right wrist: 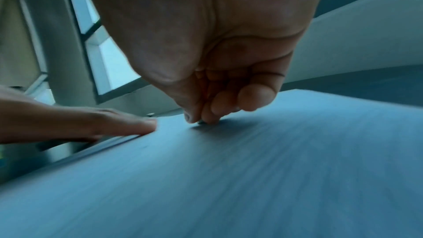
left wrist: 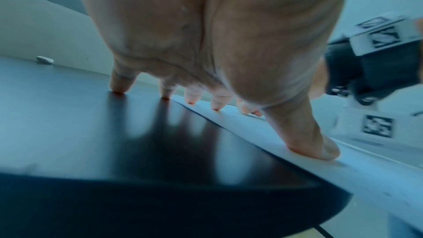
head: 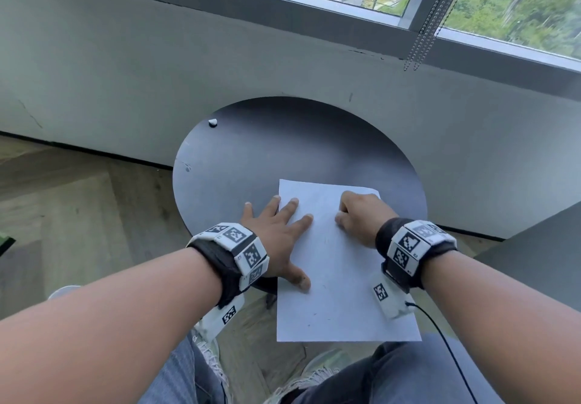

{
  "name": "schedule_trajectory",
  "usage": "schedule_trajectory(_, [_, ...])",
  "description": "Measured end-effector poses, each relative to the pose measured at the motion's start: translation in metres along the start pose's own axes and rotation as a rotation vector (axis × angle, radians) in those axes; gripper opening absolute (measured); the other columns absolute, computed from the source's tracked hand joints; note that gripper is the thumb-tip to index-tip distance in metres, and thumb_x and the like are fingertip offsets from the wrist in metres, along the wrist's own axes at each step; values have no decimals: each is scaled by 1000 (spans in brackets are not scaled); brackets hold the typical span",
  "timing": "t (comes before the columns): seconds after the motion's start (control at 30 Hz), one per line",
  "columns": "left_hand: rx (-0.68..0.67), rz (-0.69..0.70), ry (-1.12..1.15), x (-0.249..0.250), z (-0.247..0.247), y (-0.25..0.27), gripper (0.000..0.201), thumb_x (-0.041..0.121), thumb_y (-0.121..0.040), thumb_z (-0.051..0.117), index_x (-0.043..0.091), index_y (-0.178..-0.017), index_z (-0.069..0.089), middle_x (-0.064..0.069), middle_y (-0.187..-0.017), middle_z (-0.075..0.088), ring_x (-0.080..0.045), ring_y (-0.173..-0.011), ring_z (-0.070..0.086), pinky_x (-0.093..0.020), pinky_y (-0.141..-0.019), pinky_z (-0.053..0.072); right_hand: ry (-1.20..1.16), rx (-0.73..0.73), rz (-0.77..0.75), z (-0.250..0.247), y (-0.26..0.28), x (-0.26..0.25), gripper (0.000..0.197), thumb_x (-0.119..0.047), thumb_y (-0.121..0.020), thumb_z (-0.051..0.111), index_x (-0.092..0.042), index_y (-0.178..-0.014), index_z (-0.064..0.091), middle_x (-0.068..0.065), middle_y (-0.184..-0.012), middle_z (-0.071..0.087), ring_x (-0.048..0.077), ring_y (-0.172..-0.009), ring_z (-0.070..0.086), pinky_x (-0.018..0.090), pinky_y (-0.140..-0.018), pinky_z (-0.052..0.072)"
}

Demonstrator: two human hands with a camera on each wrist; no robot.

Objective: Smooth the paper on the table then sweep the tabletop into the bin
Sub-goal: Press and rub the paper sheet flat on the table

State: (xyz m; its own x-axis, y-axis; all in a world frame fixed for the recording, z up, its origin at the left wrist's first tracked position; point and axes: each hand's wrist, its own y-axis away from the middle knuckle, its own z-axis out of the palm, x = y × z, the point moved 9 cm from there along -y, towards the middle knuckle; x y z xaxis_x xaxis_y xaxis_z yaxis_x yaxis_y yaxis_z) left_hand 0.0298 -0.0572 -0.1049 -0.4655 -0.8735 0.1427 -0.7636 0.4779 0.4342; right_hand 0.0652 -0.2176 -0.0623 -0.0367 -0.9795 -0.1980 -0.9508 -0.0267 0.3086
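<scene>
A white sheet of paper [head: 339,278] lies on the near side of a round dark table [head: 283,152], and its near end hangs past the table edge. My left hand [head: 276,234] is spread flat, with the thumb and two fingers pressing the paper's left edge [left wrist: 343,169] and the other fingers on the bare table [left wrist: 91,133]. My right hand [head: 358,218] is curled, its bunched fingertips [right wrist: 201,118] touching the paper [right wrist: 228,169] near the far right. Whether they pinch anything I cannot tell. A small white scrap [head: 213,122] lies at the table's far left rim, also in the left wrist view [left wrist: 44,59].
A grey wall [head: 157,73] under a window stands right behind the table, with a bead chain [head: 424,42] hanging at the right. A grey block [head: 534,262] sits at the right. Wooden floor [head: 78,215] lies to the left, my knees below. No bin shows.
</scene>
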Motion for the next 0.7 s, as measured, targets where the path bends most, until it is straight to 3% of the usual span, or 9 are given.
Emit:
schedule_trajectory(0.13, [-28,-21,-43,2,-6,0,135,94,-57,62,39,-158,-7,2,-169,-13,-30,-155,-13,-76,-112,14,26,-12,-39,3,5,-8,11,-31,-92,49,-21,-88,49,3,-94,58,26,-87,55,36,-69,47])
schedule_trajectory(0.27, [-12,7,-117,8,-12,-2,137,95,-56,62,34,-160,-3,-5,-167,1,-32,-155,-8,-76,-112,12,47,-96,-264,26,52,-41,15,-31,-95,49,-22,-85,43,0,-82,55,24,-77,49,34,-62,35])
schedule_trajectory(0.37, [11,37,-142,12,-14,-3,140,95,-54,63,30,-160,0,-9,-164,9,-32,-155,-11,-75,-112,12,131,-131,-394,35,66,-55,15,-30,-97,48,-21,-88,42,-1,-81,52,24,-77,45,36,-65,38])
schedule_trajectory(0.43, [5,31,-126,11,-12,-2,142,94,-53,66,29,-160,-1,-10,-165,5,-32,-155,-10,-74,-113,14,118,-131,-360,30,52,-49,13,-30,-96,49,-21,-87,44,0,-83,56,25,-80,49,37,-68,43])
schedule_trajectory(0.57, [-39,1,-88,8,-7,0,145,93,-53,67,31,-160,-9,-7,-167,-22,-31,-155,-13,-73,-113,17,19,-54,-116,9,10,-14,12,-33,-92,51,-22,-86,50,2,-92,59,23,-85,55,34,-69,48])
schedule_trajectory(0.7, [-63,-3,-84,5,-5,-2,146,95,-51,65,33,-159,-13,-4,-168,-23,-29,-155,-18,-76,-112,15,36,-5,-55,0,-4,-9,12,-30,-93,48,-18,-90,50,4,-94,59,25,-93,53,35,-71,47])
